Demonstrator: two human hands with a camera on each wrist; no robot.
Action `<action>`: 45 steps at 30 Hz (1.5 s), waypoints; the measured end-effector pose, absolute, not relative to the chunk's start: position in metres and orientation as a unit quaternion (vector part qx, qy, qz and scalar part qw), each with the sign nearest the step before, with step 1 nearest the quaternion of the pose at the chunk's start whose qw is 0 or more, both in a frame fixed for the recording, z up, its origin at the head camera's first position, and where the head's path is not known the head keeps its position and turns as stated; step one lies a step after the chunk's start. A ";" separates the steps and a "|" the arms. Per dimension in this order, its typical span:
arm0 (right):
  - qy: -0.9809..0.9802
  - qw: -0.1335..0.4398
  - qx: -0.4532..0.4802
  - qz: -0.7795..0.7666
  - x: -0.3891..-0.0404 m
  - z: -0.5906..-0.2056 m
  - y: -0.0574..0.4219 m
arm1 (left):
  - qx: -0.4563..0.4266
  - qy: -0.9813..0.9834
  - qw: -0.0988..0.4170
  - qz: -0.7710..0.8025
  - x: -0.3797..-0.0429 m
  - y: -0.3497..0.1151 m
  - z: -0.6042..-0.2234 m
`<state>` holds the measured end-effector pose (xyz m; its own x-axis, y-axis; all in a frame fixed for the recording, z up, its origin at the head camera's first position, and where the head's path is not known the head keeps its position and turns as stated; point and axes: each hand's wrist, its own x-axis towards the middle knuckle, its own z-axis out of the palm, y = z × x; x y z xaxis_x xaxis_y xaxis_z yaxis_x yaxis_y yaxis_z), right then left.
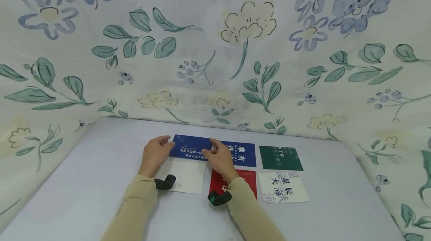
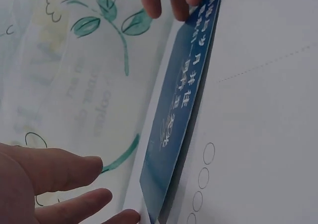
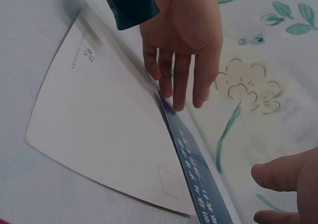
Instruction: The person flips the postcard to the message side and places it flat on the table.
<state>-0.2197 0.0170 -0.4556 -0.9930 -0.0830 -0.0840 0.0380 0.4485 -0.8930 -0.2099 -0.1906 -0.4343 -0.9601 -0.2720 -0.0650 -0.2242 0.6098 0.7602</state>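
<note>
A blue card [image 1: 191, 146] with white writing lies at the back of the table, between both hands. My left hand [image 1: 156, 153] is at its left end; in the right wrist view its fingers extend straight down to the card's edge. My right hand [image 1: 220, 158] is at the other end, thumb over the face, fingertips touching near the far corner. A dark shadow runs along the card's near edge in the left wrist view. Below it lies a white card [image 1: 184, 176]. Right of it is a second blue card [image 1: 247, 155], partly hidden by the right hand.
A red card [image 1: 247, 179] lies partly under the right wrist. Further right are a dark green card [image 1: 281, 158] and a white card with blue characters [image 1: 283, 188]. A flower-patterned cloth [image 1: 215, 65] rises behind the white table [image 1: 84, 196].
</note>
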 end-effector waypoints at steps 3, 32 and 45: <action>0.853 0.054 -0.020 -0.518 -0.220 -0.456 0.018 | 0.132 -0.904 0.033 -0.406 -0.209 -0.187 -0.436; 0.755 -0.058 -0.067 -0.650 -0.223 -0.469 0.015 | 0.140 -0.890 0.096 -0.423 -0.208 -0.181 -0.437; 0.724 -0.083 -0.082 -0.680 -0.225 -0.472 0.017 | 0.149 -0.890 0.098 -0.420 -0.210 -0.179 -0.433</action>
<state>-0.2248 0.0173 -0.4722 -0.9728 -0.0054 0.2315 -0.2314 0.0619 -0.9709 -0.2099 -0.1789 -0.4328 -0.9365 -0.3473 0.0483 -0.1834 0.6027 0.7766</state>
